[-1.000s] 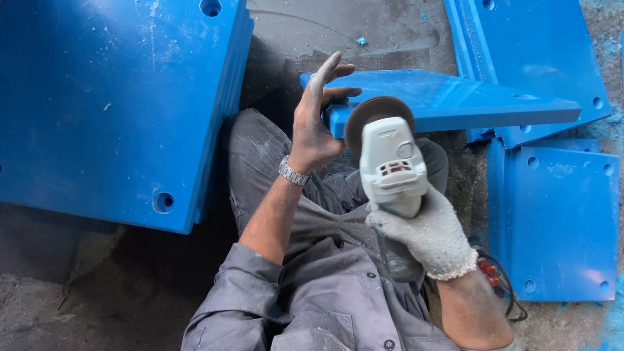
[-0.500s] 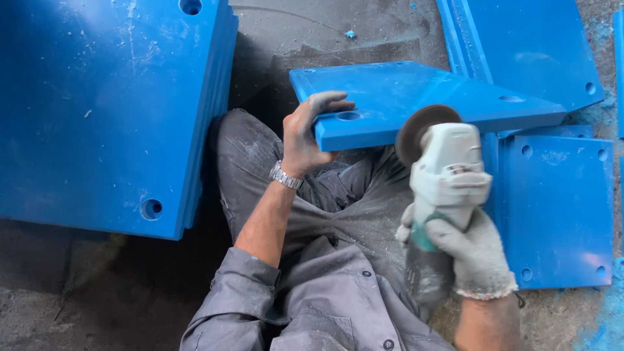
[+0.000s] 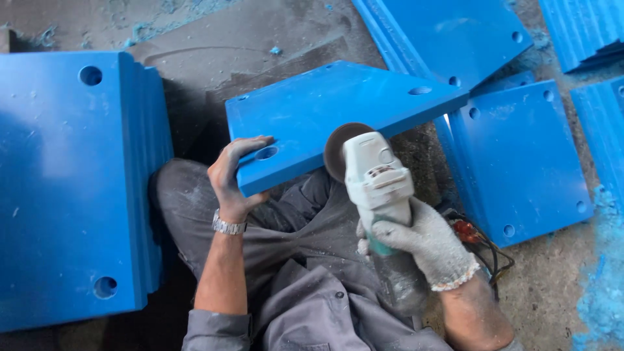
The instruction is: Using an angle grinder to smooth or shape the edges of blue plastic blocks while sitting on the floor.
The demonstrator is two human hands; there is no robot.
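Smooth blue slab [image 3: 338, 110], perhaps plastic

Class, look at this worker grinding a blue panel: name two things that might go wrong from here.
1. The left hand is bare and grips the blue panel at its near edge, close to the grinder disc; a slip might cut it.
2. Only that hand and the lap steady the panel, so it may shift or kick.
3. The cable lies by the right hand and could snag.

Grey concrete floor [image 3: 214, 39]; blue dust [image 3: 601, 286] scattered at right.
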